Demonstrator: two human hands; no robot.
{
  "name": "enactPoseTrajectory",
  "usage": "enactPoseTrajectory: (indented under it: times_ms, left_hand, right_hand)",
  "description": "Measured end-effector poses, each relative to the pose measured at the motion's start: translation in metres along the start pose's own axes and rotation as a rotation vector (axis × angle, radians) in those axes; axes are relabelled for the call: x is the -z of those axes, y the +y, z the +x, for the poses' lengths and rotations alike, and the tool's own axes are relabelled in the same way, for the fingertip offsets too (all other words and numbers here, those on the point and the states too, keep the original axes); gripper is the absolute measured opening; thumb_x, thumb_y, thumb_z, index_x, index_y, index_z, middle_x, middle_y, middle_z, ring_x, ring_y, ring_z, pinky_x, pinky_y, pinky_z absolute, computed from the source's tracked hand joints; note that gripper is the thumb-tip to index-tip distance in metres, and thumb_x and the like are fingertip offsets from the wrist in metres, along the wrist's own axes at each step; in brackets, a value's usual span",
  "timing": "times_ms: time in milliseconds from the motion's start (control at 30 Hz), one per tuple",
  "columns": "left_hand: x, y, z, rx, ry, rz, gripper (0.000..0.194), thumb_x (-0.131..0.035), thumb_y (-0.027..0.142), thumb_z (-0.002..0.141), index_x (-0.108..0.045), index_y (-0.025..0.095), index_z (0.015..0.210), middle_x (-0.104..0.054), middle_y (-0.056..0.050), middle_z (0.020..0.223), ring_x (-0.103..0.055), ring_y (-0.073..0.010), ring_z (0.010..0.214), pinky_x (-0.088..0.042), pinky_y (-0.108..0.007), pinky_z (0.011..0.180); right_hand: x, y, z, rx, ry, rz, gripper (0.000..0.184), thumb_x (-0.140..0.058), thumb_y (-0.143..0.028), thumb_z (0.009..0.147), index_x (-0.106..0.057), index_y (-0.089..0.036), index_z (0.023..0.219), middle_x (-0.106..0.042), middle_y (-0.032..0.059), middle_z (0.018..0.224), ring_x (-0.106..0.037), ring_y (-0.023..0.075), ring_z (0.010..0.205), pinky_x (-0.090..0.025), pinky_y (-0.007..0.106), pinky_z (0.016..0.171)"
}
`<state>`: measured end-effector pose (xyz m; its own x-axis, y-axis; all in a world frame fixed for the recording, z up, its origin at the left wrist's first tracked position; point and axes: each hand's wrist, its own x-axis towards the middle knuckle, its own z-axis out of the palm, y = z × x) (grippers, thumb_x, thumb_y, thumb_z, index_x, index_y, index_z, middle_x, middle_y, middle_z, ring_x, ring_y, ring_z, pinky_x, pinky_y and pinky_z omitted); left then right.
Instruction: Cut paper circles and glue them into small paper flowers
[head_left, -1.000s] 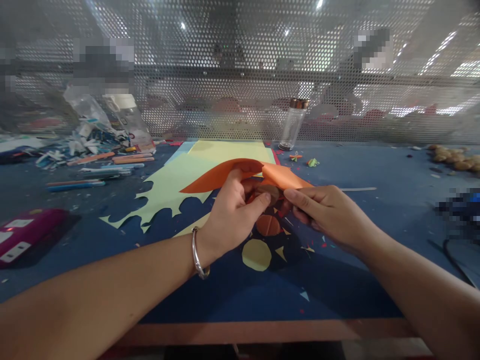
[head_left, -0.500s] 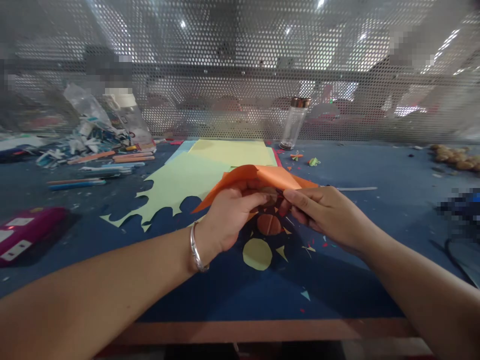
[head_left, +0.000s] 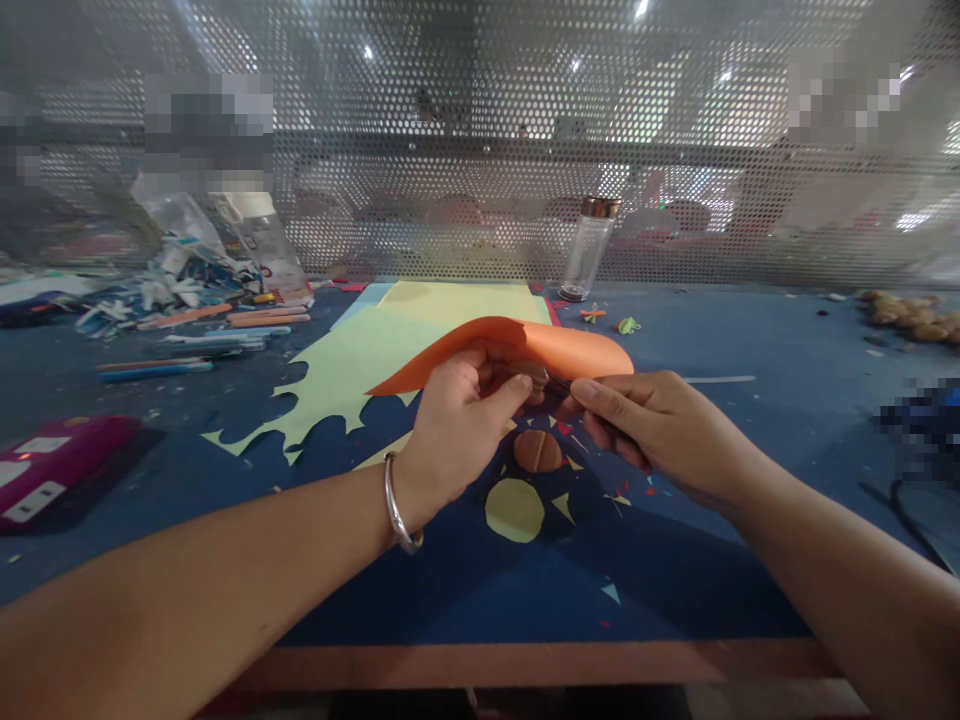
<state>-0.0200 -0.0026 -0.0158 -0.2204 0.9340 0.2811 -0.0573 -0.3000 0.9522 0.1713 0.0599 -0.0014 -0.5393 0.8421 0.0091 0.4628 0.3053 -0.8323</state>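
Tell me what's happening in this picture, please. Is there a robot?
No robot here! Those are a person's bare hands, seen by a camera worn on the head, looking forward and down.

The left hand holds a curved orange paper sheet and a round brown piece. The right hand pinches a small dark thing, too hidden to name.

On the blue table lie a flat yellow-green paper circle, a round brown disc and pale green paper with scalloped edges. Behind stands a clear, copper-lidded bottle.

bright orange paper (head_left: 577, 347)
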Motion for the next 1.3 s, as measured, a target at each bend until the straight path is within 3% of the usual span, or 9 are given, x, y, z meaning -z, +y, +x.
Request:
enactPoseTrajectory:
  times_ms: [167,400,500,867,1133,1300]
  left_hand:
    - [0.001,-0.002,-0.002,-0.039,-0.035,-0.003,0.013,-0.069,0.018,0.086,-0.064,0.015,0.097,-0.075,-0.006,0.092,-0.072,-0.0157,0.081,-0.058,-0.028,0.077]
    - [-0.003,-0.005,-0.006,-0.041,-0.201,-0.096,0.027,-0.067,0.011,0.085,-0.053,0.018,0.107,-0.076,-0.006,0.098,-0.075,-0.0184,0.087,-0.060,-0.031,0.079]
    - [-0.005,-0.002,-0.010,-0.028,-0.203,-0.103,0.029,-0.064,0.009,0.086,-0.049,0.018,0.109,-0.075,-0.005,0.098,-0.074,-0.0151,0.076,-0.060,-0.030,0.074]
    - [-0.007,-0.001,-0.011,-0.005,-0.240,-0.151,0.029,-0.062,0.008,0.088,-0.050,0.020,0.112,-0.074,-0.001,0.090,-0.057,-0.0065,0.046,-0.055,-0.026,0.055]
    - [-0.005,-0.001,-0.008,0.019,-0.244,-0.127,0.031,-0.063,0.009,0.086,-0.050,0.020,0.111,-0.068,0.004,0.073,-0.062,-0.0105,0.049,-0.056,-0.029,0.061]
    - [-0.003,-0.005,-0.004,-0.028,-0.266,-0.129,0.033,-0.066,0.009,0.083,-0.048,0.020,0.108,-0.072,-0.002,0.089,-0.071,-0.0147,0.072,-0.058,-0.031,0.074]
  right_hand:
    - [0.000,0.001,0.000,0.016,0.007,0.005,0.062,-0.055,-0.076,0.087,-0.073,-0.016,0.081,-0.058,0.0000,0.058,-0.040,0.0072,0.041,-0.031,0.022,0.038]
    - [-0.001,-0.006,-0.001,0.014,0.019,-0.052,0.062,-0.058,-0.073,0.086,-0.055,-0.018,0.058,-0.043,-0.0044,0.045,-0.035,0.0060,0.037,-0.024,0.020,0.037]
    - [-0.001,-0.003,0.000,0.020,0.008,-0.047,0.063,-0.055,-0.075,0.086,-0.055,-0.018,0.059,-0.049,-0.0029,0.051,-0.038,0.0062,0.039,-0.025,0.020,0.037]
    - [0.000,0.000,-0.001,0.069,-0.011,-0.057,0.064,-0.054,-0.074,0.088,-0.053,-0.018,0.058,-0.046,-0.0033,0.051,-0.035,0.0056,0.041,-0.024,0.020,0.039]
    - [0.000,0.002,-0.001,0.092,-0.007,-0.082,0.063,-0.054,-0.072,0.090,-0.052,-0.018,0.056,-0.042,-0.0043,0.047,-0.033,0.0060,0.038,-0.023,0.021,0.038]
    - [0.000,0.001,0.000,0.059,-0.029,-0.099,0.064,-0.055,-0.073,0.088,-0.049,-0.019,0.054,-0.038,-0.0053,0.046,-0.032,0.0065,0.039,-0.022,0.022,0.039]
